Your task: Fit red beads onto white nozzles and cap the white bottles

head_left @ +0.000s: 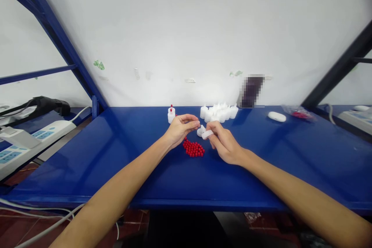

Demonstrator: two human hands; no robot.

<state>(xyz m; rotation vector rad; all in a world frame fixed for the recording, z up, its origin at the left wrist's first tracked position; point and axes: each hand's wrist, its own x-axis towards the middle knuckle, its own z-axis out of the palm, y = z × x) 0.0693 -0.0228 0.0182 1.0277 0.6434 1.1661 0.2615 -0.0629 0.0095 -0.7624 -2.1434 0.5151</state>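
Observation:
My right hand [222,139] is closed around a small white plastic bottle [207,135], which is tilted toward my left hand. My left hand [183,127] is in a pinch, thumb and fingertips together beside the bottle's upper end. Whatever sits between those fingertips is too small to make out. Just below the hands, a pile of small red caps [194,148] lies on the blue table [162,180]. Behind my left hand stand white bottles with red caps [171,115]. A group of several white bottles without red caps [219,112] stands behind my right hand.
A white oval case [277,116] and a clear plastic bag with red contents [300,114] lie at the right rear. A pixelated dark object [251,91] leans against the wall. Power strips [37,139] and blue frame posts [62,35] flank the table.

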